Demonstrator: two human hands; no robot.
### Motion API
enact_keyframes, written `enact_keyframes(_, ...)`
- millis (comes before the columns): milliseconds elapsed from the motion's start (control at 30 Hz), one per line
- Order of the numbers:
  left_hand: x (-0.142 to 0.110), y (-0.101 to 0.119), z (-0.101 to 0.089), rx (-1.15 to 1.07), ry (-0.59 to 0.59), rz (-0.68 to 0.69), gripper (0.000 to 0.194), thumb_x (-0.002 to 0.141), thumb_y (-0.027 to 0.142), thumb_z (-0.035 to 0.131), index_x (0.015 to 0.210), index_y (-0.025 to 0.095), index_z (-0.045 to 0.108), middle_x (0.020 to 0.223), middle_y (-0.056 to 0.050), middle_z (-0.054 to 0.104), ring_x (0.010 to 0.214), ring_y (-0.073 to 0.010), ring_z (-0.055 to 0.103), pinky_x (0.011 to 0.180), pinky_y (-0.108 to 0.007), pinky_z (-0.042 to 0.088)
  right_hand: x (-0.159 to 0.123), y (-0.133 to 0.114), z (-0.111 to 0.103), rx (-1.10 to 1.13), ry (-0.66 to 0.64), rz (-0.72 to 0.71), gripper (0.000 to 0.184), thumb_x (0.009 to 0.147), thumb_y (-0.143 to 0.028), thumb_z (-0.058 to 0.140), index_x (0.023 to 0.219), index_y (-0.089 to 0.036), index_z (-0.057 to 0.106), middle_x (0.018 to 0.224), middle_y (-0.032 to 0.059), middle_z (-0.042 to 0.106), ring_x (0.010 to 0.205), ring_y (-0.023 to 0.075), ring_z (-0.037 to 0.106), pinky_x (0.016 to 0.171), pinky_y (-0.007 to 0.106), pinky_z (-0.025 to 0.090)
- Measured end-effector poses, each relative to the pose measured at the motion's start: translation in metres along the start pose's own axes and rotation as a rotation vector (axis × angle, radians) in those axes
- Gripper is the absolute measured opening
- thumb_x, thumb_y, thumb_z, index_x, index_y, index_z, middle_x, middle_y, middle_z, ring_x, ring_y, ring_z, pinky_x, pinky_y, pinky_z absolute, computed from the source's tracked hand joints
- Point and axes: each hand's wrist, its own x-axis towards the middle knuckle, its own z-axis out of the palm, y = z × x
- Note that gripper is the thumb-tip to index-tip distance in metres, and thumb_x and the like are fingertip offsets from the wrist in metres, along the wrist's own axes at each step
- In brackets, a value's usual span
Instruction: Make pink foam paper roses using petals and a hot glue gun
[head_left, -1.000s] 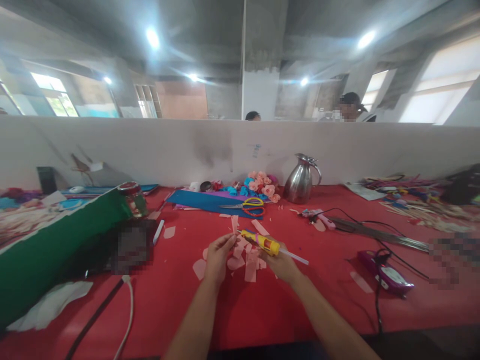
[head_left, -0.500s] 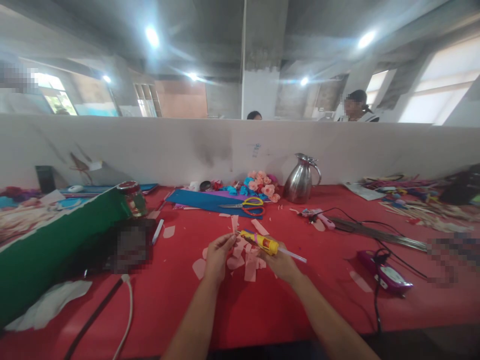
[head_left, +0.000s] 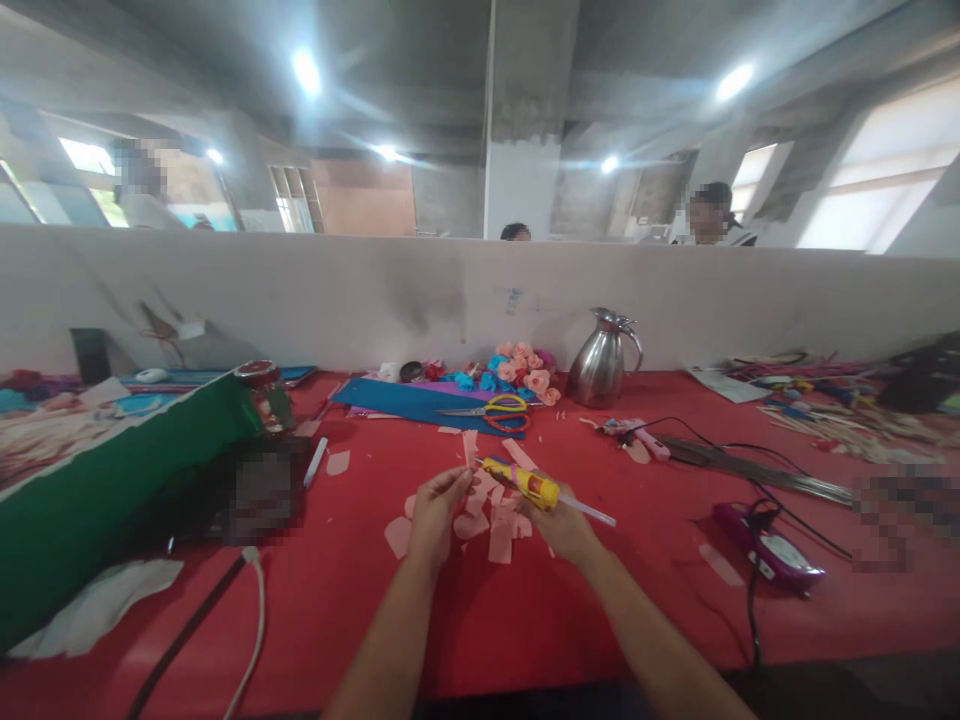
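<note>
My left hand is closed in a pinch, its thumb and fingertips on a piece of pink paper; part of it is hidden behind the fingers. My right hand grips a yellow hot glue gun, with a clear glue stick jutting from its back end. The gun's nozzle points left, close by the left fingertips; whether it touches the paper I cannot tell. Beneath both hands, cut pink paper pieces lie scattered on the red tabletop.
Yellow-and-red-handled scissors lie on blue paper. Behind are paper flowers and a steel jug. At right sit a purple power strip and cables. A green-sided box and a jar stand left.
The glue gun has shifted very slightly right in my right hand. My left hand stays nearly in place. Beyond the partition, a person at the far left has moved right.
</note>
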Motion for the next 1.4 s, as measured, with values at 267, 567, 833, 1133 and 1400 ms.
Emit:
enact_keyframes(267, 0.000, 0.000, 0.000, -0.024, 0.001, -0.003, 0.029, 0.058, 0.032, 0.076, 0.080, 0.014, 0.072, 0.074, -0.007, 0.070, 0.065, -0.0130, 0.060, 0.065, -0.023, 0.046, 0.000, -0.002, 0.000, -0.065, -0.004, -0.002, 0.025, 0.070, -0.040, 0.065, 0.074, -0.019, 0.053, 0.060, -0.0041, 0.049, 0.054, 0.0109, 0.044, 0.049, 0.022, 0.037)
enact_keyframes(567, 0.001, -0.001, -0.001, -0.014, -0.006, -0.011, 0.029, 0.059, 0.032, 0.076, 0.082, 0.014, 0.072, 0.074, -0.007, 0.070, 0.066, -0.0124, 0.061, 0.064, -0.023, 0.045, 0.001, -0.017, -0.002, -0.150, -0.020, -0.021, 0.027, 0.071, -0.038, 0.065, 0.067, -0.019, 0.048, 0.058, -0.0054, 0.044, 0.053, 0.0095, 0.039, 0.048, 0.022, 0.032)
enact_keyframes(833, -0.001, 0.001, -0.001, -0.010, 0.001, -0.032, 0.030, 0.059, 0.031, 0.076, 0.084, 0.013, 0.072, 0.076, -0.008, 0.070, 0.066, -0.0130, 0.061, 0.062, -0.022, 0.045, 0.003, -0.021, -0.003, -0.157, -0.004, -0.025, 0.030, 0.069, -0.040, 0.066, 0.063, -0.019, 0.045, 0.056, -0.0058, 0.042, 0.052, 0.0089, 0.037, 0.047, 0.021, 0.030)
enact_keyframes(1133, 0.001, -0.001, -0.001, -0.009, -0.006, -0.003, 0.031, 0.061, 0.031, 0.075, 0.084, 0.012, 0.071, 0.076, -0.009, 0.070, 0.069, -0.0147, 0.062, 0.064, -0.024, 0.047, 0.001, -0.024, -0.004, -0.172, -0.034, 0.001, 0.030, 0.070, -0.039, 0.066, 0.064, -0.019, 0.044, 0.057, -0.0054, 0.042, 0.052, 0.0087, 0.038, 0.046, 0.021, 0.030)
enact_keyframes(1400, 0.001, -0.002, -0.002, -0.024, -0.015, -0.017, 0.030, 0.060, 0.030, 0.075, 0.084, 0.013, 0.072, 0.075, -0.008, 0.069, 0.067, -0.0138, 0.061, 0.064, -0.024, 0.047, 0.002, -0.022, -0.008, -0.185, -0.023, -0.005, 0.027, 0.071, -0.038, 0.065, 0.065, -0.019, 0.047, 0.058, -0.0045, 0.046, 0.052, 0.0095, 0.041, 0.047, 0.021, 0.032)
